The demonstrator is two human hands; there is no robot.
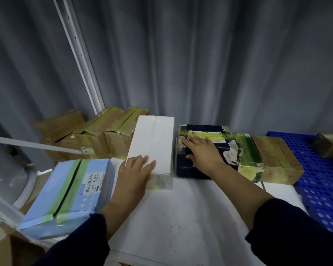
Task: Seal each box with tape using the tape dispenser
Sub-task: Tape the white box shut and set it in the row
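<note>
Dark box labels are looking unreadable at 1 o'clock; right hand is lying flat on it, left hand flat on white box.

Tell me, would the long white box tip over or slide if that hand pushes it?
Probably slide: the white box lies flat and low on the smooth white table, so tipping seems unlikely. It looks stiff, since its edges are straight under the left hand resting on it. Its weight cannot be told.
</note>
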